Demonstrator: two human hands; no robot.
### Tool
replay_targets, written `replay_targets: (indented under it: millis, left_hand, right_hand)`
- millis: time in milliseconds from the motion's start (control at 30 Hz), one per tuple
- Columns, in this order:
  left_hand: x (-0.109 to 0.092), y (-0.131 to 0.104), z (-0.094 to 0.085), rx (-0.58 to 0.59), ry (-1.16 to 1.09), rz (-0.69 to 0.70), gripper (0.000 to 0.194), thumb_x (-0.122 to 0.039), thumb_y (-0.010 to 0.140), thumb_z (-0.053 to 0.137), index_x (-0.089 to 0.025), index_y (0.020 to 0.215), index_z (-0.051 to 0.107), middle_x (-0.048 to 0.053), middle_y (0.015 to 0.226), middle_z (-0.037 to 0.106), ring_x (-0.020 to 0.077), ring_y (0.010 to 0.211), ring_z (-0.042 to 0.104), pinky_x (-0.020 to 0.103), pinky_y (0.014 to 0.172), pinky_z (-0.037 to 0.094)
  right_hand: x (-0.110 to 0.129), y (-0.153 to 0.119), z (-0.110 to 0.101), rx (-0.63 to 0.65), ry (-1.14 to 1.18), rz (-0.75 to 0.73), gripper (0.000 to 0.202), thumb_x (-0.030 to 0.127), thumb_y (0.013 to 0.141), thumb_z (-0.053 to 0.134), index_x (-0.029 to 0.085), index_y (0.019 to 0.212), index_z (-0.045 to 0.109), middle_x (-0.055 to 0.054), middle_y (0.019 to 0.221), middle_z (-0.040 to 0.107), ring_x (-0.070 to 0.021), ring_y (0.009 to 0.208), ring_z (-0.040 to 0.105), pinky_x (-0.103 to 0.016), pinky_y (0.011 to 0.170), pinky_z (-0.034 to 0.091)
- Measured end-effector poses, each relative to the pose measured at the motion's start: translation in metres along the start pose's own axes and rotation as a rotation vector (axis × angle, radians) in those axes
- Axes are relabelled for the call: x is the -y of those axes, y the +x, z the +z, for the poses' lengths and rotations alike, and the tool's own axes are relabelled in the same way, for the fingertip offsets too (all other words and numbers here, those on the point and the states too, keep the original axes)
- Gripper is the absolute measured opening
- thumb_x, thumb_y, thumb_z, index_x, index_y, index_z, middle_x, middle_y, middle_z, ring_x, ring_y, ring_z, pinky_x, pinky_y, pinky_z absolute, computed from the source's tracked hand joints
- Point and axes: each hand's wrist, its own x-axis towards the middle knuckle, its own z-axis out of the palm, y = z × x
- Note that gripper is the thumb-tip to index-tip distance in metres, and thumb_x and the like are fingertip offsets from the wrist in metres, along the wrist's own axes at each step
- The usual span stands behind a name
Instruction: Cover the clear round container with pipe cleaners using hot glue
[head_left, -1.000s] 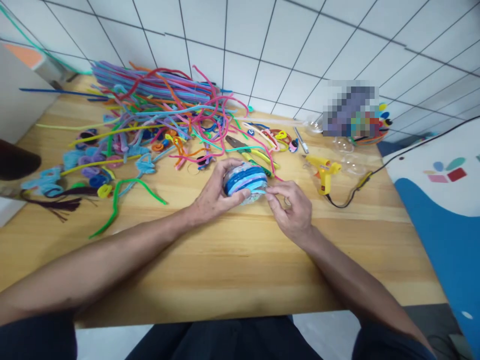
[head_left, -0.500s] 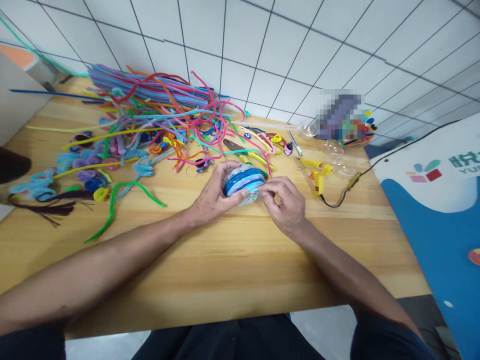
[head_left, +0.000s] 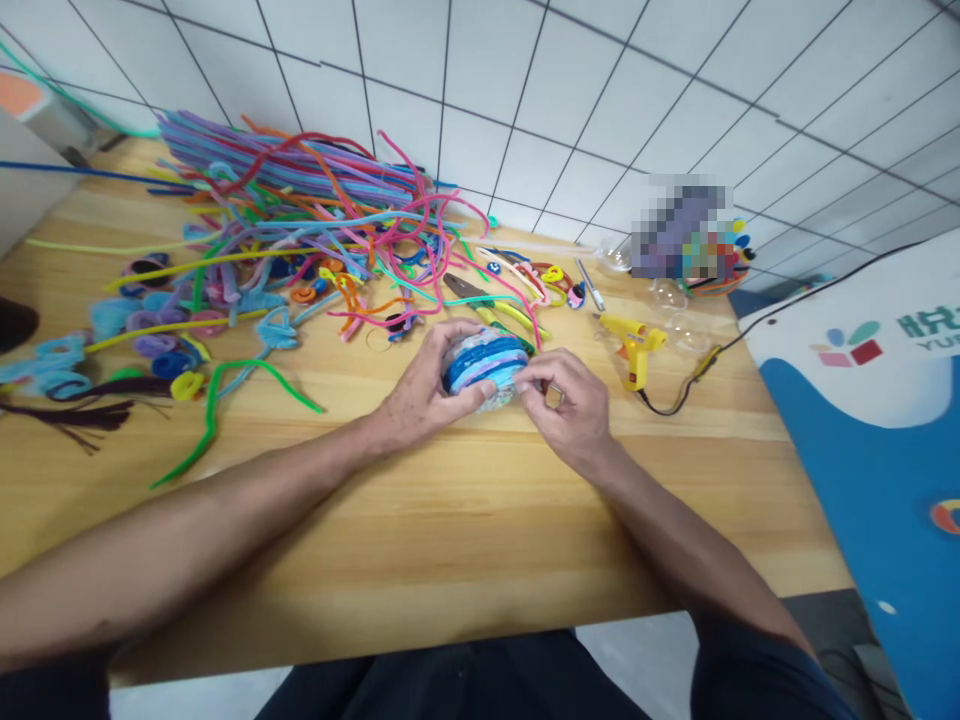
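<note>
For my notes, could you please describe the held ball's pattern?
The ball has dark-blue, light-blue and lilac bands, seen in the head view.

Pale wooden table (head_left: 450, 540) here, and the upper left is bursting with colour: a thick bundle of pipe cleaners (head_left: 277, 165) behind a loose tangle (head_left: 225, 284)! Green stem (head_left: 209, 420) bending at left, pliers (head_left: 466, 291) mid-frame, yellow glue gun (head_left: 636, 350) right of centre!
</note>
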Motion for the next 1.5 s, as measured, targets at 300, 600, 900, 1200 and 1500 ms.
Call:
replay_targets:
  millis: [300, 600, 900, 1200, 1500]
  left_hand:
    - [0.0, 0.001, 0.0, 0.023, -0.011, 0.038, 0.06, -0.043, 0.102, 0.081, -0.028, 0.149, 0.046, 0.014, 0.151, 0.057, 0.0304, 0.144, 0.063, 0.052, 0.123, 0.055]
    - [0.001, 0.001, -0.002, 0.029, 0.072, 0.079, 0.063, -0.045, 0.1, 0.082, -0.029, 0.151, 0.048, 0.013, 0.151, 0.058, 0.0312, 0.144, 0.062, 0.052, 0.123, 0.055]
    - [-0.005, -0.001, -0.003, 0.055, 0.117, 0.087, 0.061, -0.044, 0.103, 0.08, -0.029, 0.152, 0.046, 0.015, 0.154, 0.055, 0.0314, 0.149, 0.06, 0.054, 0.126, 0.054]
    - [-0.008, 0.0, -0.004, 0.057, 0.111, 0.061, 0.058, -0.046, 0.105, 0.077, -0.029, 0.152, 0.047, 0.014, 0.154, 0.055, 0.0317, 0.15, 0.058, 0.055, 0.126, 0.053]
    - [-0.011, 0.0, -0.002, 0.042, 0.053, -0.012, 0.062, -0.053, 0.1, 0.081, -0.028, 0.147, 0.048, 0.014, 0.153, 0.057, 0.0319, 0.145, 0.063, 0.055, 0.124, 0.055]
  right_hand:
    - [0.011, 0.008, -0.003, 0.102, 0.349, 0.506, 0.008, 0.027, 0.089, 0.077, 0.025, 0.088, 0.07, 0.003, 0.075, 0.07, -0.0145, 0.066, 0.064, -0.029, 0.062, 0.05]
    - [0.017, 0.015, -0.005, 0.129, 0.371, 0.597, 0.013, 0.03, 0.082, 0.077, 0.025, 0.082, 0.065, 0.004, 0.071, 0.065, -0.012, 0.061, 0.053, -0.028, 0.059, 0.047]
    - [0.02, 0.016, -0.005, 0.139, 0.273, 0.557, 0.014, 0.025, 0.078, 0.075, 0.026, 0.083, 0.061, 0.005, 0.072, 0.061, -0.0139, 0.066, 0.054, -0.031, 0.066, 0.047]
    - [0.021, 0.015, -0.004, 0.136, 0.23, 0.562, 0.013, 0.025, 0.08, 0.073, 0.026, 0.082, 0.06, 0.005, 0.071, 0.061, -0.0149, 0.068, 0.056, -0.031, 0.066, 0.045]
    - [0.021, 0.013, -0.001, 0.127, 0.235, 0.574, 0.016, 0.023, 0.08, 0.076, 0.026, 0.081, 0.061, 0.005, 0.07, 0.061, -0.0151, 0.067, 0.056, -0.03, 0.062, 0.043]
